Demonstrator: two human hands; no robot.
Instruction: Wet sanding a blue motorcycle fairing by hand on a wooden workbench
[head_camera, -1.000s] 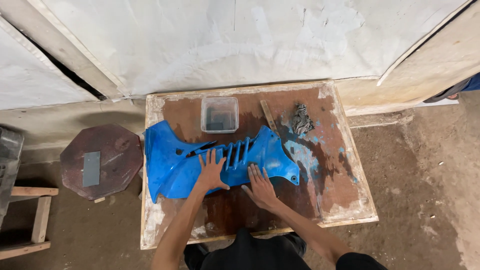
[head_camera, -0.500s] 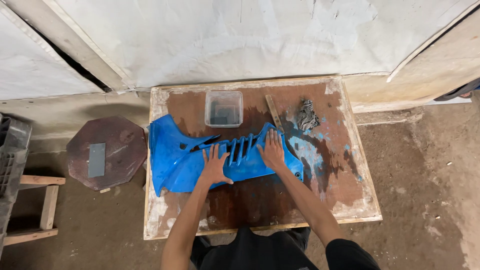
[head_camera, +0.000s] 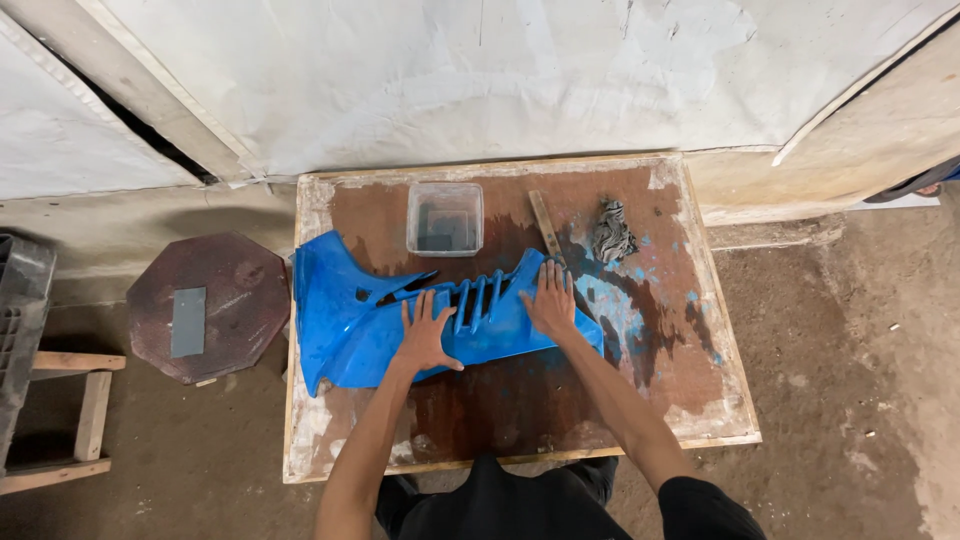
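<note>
Pressing flat with fingers spread, the left hand (head_camera: 425, 335) and right hand (head_camera: 551, 298) are resting on a blue plastic panel (head_camera: 350, 320) that is lying across the stained wooden table (head_camera: 640, 400), just below a clear plastic tub (head_camera: 445, 218).

wall (head_camera: 480, 70): patchy white plaster | floor (head_camera: 850, 340): bare dirty concrete | tabletop (head_camera: 520, 400): stained wooden board | octagonal stool (head_camera: 235, 285): left of it | light: even, dim
</note>
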